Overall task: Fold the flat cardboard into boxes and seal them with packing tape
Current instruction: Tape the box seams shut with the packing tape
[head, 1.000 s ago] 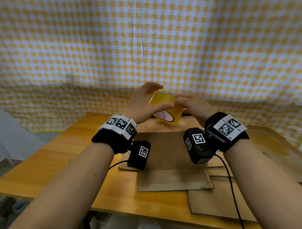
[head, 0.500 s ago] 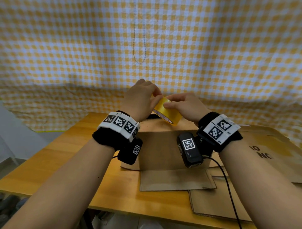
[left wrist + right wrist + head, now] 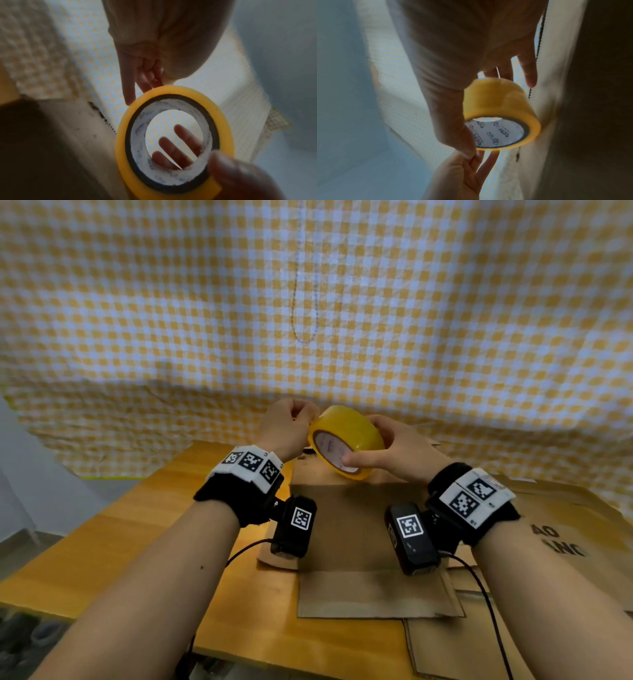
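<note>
A yellow packing tape roll (image 3: 349, 428) is held in the air above a folded brown cardboard box (image 3: 349, 525). My right hand (image 3: 387, 451) grips the roll, thumb across its white core face and fingers behind. My left hand (image 3: 291, 422), fingers curled, pinches at the roll's upper left rim. In the left wrist view the left fingertips (image 3: 130, 97) touch the yellow rim (image 3: 121, 142), and right fingers show through the core. In the right wrist view the roll (image 3: 496, 100) sits against the right palm, with the left hand (image 3: 462, 175) below it. No loose tape end shows.
The box stands on a wooden table (image 3: 120, 525), with one flap (image 3: 370, 594) lying flat toward me. Flat cardboard sheets (image 3: 565, 525) lie at the right and at the front right. A yellow checked cloth (image 3: 308, 302) hangs behind the table. Cables run from both wrist cameras.
The roll has turned so its core faces me and sits a little higher. My left hand shifted from covering the roll to pinching its upper left rim; my right thumb moved onto the core.
</note>
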